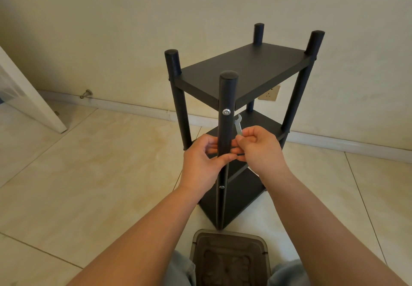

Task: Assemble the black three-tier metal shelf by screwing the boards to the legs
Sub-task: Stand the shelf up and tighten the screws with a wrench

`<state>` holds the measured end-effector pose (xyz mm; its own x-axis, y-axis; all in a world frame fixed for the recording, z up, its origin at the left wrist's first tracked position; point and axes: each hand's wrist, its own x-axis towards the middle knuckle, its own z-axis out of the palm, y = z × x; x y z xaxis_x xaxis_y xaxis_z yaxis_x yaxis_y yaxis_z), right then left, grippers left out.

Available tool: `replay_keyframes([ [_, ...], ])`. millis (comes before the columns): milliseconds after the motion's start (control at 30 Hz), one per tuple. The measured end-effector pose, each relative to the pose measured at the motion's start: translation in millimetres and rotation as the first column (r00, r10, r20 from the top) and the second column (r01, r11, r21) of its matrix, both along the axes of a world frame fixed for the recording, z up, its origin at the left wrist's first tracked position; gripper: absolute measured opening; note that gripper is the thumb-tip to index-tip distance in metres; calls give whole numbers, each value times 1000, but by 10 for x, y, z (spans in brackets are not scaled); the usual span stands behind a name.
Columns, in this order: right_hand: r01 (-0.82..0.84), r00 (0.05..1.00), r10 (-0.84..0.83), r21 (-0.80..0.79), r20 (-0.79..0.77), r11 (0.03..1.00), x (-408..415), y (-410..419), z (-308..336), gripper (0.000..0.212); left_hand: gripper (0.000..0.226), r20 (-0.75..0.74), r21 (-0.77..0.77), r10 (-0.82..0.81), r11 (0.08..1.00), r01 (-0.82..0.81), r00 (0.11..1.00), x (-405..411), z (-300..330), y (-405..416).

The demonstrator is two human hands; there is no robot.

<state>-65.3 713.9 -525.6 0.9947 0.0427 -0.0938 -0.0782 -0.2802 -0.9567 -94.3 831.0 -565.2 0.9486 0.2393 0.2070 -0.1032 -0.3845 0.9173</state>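
Note:
The black three-tier shelf (243,71) stands upright on the tiled floor, its round legs rising above the top board. A silver screw (226,112) sits in the near leg (226,129) at the top board, and a smaller one (221,187) shows lower down. My left hand (204,161) wraps round the near leg at the height of the middle board. My right hand (259,149) pinches a small silver wrench (238,125) just right of that leg, its jaw pointing up. The joint at the middle board is hidden behind my fingers.
A dark translucent plastic stool (229,256) stands between my knees in front of the shelf. A beige wall with a white skirting board (133,107), a door stop (85,94) and a socket (268,95) lies behind. A white door (29,98) stands open at left.

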Motion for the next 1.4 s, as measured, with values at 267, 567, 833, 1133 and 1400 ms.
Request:
replay_keyframes([
  [267,32,997,-22,-129,75,991,-55,-7,-33,5,27,-73,16,-71,997,72,995,14,-99,41],
  [567,-23,1000,23,-104,-2,994,-54,-39,-83,18,27,-320,111,-165,971,210,933,44,-239,141],
  [833,-37,997,34,-43,-70,998,-20,-67,-158,12,31,-218,57,-150,985,166,964,52,-221,106],
  [1133,-7,988,9,15,-153,1000,105,-80,-328,8,43,-67,-73,-21,997,16,998,157,-10,9],
  [1400,-46,964,0,-168,-266,985,217,-161,-513,8,58,-77,-212,75,973,-90,994,431,46,85],
])
